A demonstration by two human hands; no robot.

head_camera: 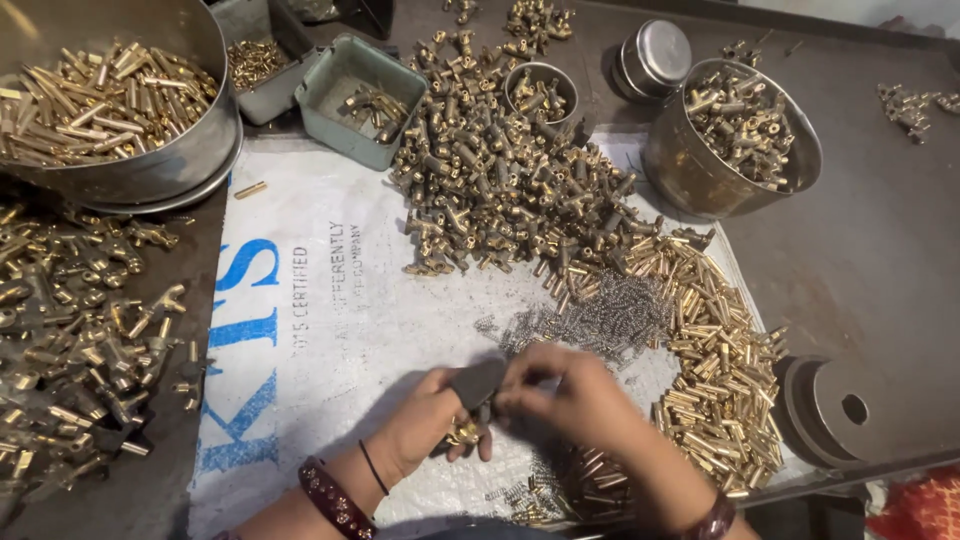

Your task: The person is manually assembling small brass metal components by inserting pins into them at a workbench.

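Down near the bottom edge of the head view, over the white printed sack (330, 330): dark tool (478, 383) slanting up to the right, lower end buried in fingers. Left hand (425, 425) curled shut on tool and brass fittings (463, 431). Right hand (570, 395) pinching its top, blurry, can't make out what's between fingertips.

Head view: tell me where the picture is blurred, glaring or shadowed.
Head view: the right hand and left hand are smeared by motion blur around the dark block; glare whitens the steel lid; the hands cast a soft shadow on the white sack; the table's edges bow from the wide lens.
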